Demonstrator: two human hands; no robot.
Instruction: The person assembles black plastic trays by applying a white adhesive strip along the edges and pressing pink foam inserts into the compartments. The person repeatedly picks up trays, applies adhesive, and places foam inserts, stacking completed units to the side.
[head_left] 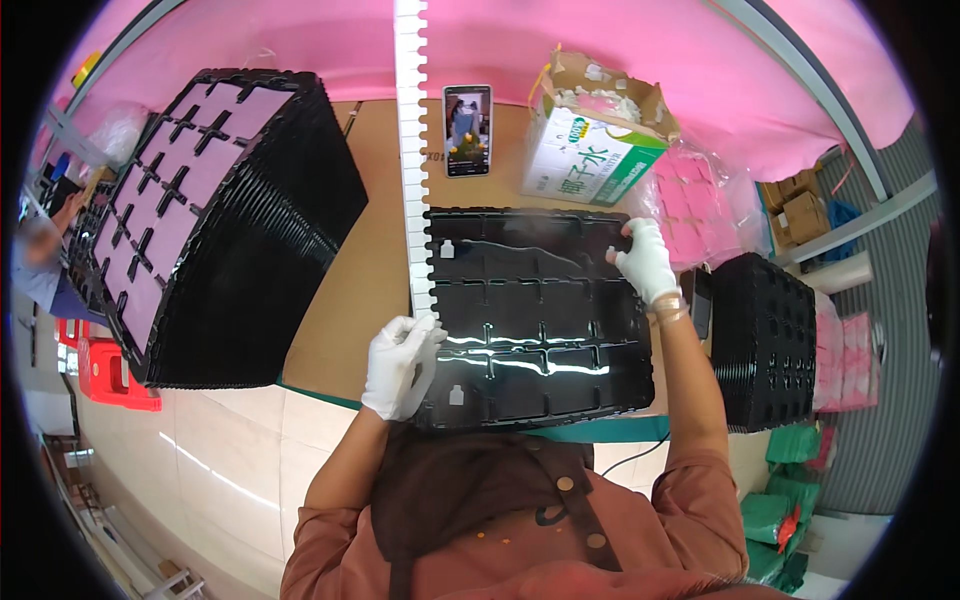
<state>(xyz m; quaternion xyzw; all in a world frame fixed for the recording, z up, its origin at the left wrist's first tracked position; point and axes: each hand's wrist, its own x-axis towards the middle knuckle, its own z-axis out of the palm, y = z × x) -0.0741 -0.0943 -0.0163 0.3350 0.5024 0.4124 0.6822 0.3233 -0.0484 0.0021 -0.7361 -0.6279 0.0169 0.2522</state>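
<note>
The left hand (400, 365) hides the black tray's (540, 320) near-left corner.

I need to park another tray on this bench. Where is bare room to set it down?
Bare brown tabletop lies between the tall black tray stack and the white notched strip. Right of the held tray it is crowded: carton, pink bags, second stack.
</note>
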